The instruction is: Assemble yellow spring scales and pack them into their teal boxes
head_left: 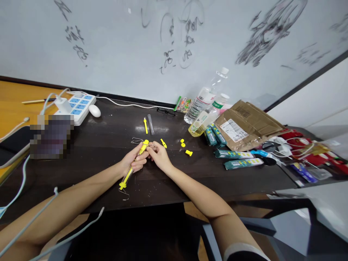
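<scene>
My left hand (134,158) is closed around a slim clear tube with yellow plastic parts (126,178). The tube slants, with a yellow cross-shaped end and a bent wire hook (125,195) at its lower end. Close by, my right hand (160,156) pinches at the tube's upper yellow end; a small bit of metal shows at its fingertips, too small to name. Bent wire (136,140) lies just beyond my left hand. Farther back are a yellow stick-like part (145,125) and a loose clear tube (150,124). Small yellow pieces (189,153) lie to the right.
Two plastic bottles (202,116) stand at the back right beside a brown parcel (241,123). Green boxes (243,164) lie before it. On the left are a power strip (81,108), a white mouse (94,111) and cables. Glasses (166,112) rest near the whiteboard (122,47).
</scene>
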`<act>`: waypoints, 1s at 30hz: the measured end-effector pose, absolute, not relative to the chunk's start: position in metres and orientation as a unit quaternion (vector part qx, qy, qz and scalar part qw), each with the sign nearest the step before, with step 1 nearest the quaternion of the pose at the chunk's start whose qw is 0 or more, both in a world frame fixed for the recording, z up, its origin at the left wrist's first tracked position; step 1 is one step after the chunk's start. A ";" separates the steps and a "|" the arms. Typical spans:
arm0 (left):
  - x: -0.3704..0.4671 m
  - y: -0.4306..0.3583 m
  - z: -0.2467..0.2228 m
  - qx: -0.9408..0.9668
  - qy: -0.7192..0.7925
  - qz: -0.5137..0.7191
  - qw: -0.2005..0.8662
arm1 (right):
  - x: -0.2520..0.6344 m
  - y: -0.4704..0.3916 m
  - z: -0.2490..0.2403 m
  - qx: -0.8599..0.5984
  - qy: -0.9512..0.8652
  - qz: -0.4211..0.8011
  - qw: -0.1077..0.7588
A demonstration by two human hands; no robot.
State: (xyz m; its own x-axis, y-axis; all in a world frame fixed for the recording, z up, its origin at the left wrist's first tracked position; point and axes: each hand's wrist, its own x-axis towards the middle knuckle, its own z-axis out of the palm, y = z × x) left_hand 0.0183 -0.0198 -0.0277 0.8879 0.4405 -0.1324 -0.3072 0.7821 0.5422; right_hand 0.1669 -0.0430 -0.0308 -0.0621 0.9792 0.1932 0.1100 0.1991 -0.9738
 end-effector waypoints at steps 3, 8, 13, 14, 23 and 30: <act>0.016 -0.021 -0.022 0.206 0.119 0.255 0.937 | 0.168 -0.048 -0.026 -0.473 -0.632 0.349 0.505; 0.012 -0.020 -0.018 0.182 0.114 0.267 0.939 | 0.172 -0.051 -0.023 -0.473 -0.664 0.313 0.487; 0.012 -0.018 -0.016 0.199 0.134 0.238 0.941 | 0.172 -0.050 -0.022 -0.467 -0.674 0.301 0.487; 0.013 -0.018 -0.016 0.205 0.145 0.229 0.940 | 0.173 -0.050 -0.022 -0.472 -0.682 0.282 0.482; 0.022 -0.023 -0.015 0.283 0.270 0.221 0.893 | 0.189 -0.045 -0.007 -0.535 -0.740 0.188 0.361; 0.023 -0.025 -0.011 0.281 0.276 0.203 0.897 | 0.185 -0.041 -0.016 -0.496 -0.723 0.274 0.395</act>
